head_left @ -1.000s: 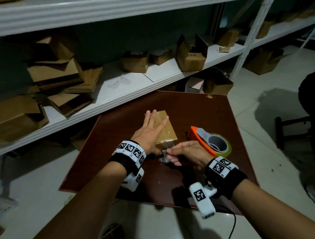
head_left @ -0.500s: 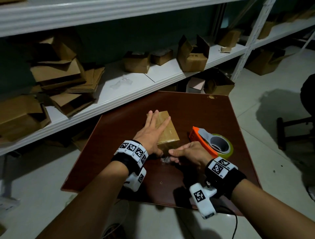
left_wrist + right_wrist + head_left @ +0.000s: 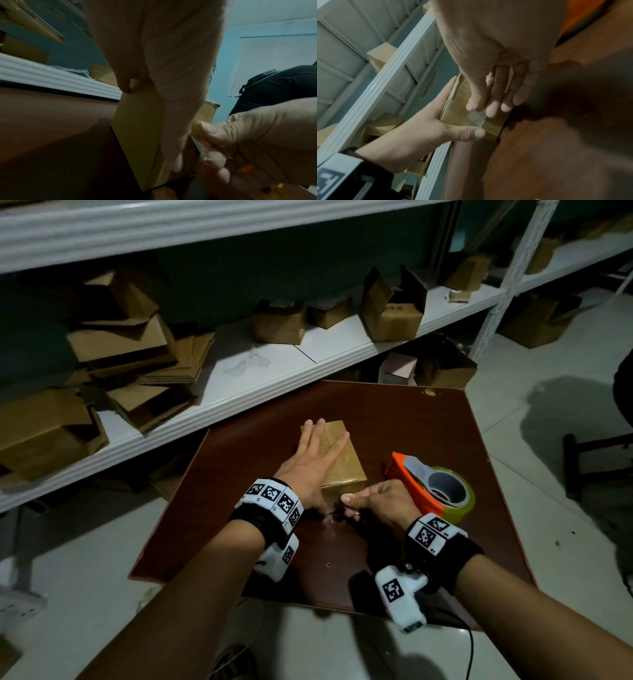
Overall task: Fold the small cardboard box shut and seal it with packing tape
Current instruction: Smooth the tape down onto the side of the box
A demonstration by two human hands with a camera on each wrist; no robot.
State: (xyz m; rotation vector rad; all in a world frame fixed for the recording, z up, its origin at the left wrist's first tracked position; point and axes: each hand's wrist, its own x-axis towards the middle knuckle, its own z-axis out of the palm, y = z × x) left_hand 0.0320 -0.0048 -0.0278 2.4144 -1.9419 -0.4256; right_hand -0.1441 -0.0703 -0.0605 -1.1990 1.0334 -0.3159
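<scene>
A small closed cardboard box lies on the dark brown table, with clear tape along its top. My left hand presses flat on the lid, and its thumb lies across the box's near end. At that end my right hand pinches the loose serrated tape end between thumb and fingers, low against the face of the box. The left wrist view shows the box side and the tape strip in the right hand's fingers. An orange tape dispenser lies just right of the box.
A white shelf runs behind the table and carries open cardboard boxes and flattened cardboard. More boxes sit under it by the table's far edge. A dark stool stands on the tiled floor at the right.
My right hand has drawn the tape end down the box's near face toward the table. The left hand has stayed flat on the lid.
</scene>
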